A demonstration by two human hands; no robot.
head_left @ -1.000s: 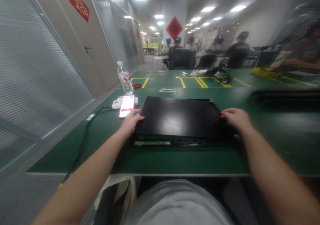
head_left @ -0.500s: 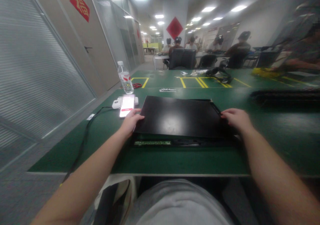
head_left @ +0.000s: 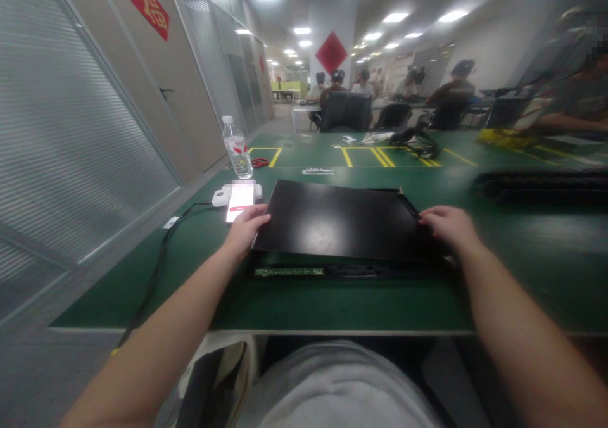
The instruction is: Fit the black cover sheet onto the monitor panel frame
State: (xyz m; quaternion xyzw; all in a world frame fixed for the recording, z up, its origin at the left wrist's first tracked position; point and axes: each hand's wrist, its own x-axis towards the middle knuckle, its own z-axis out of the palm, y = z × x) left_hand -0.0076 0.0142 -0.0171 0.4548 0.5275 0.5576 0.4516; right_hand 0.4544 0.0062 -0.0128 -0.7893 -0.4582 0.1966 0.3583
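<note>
Both left hand (head_left: 243,228) and right hand (head_left: 449,225) grip panel (head_left: 339,222).

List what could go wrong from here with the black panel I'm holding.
1. The left hand and right hand grip only the side edges of the black panel; it could slip or flex.
2. The exposed green circuit strip lies just below its near edge and might get scraped.
3. The phone lies close beside the left hand, with the water bottle behind it; a sideways swing could knock them.
</note>
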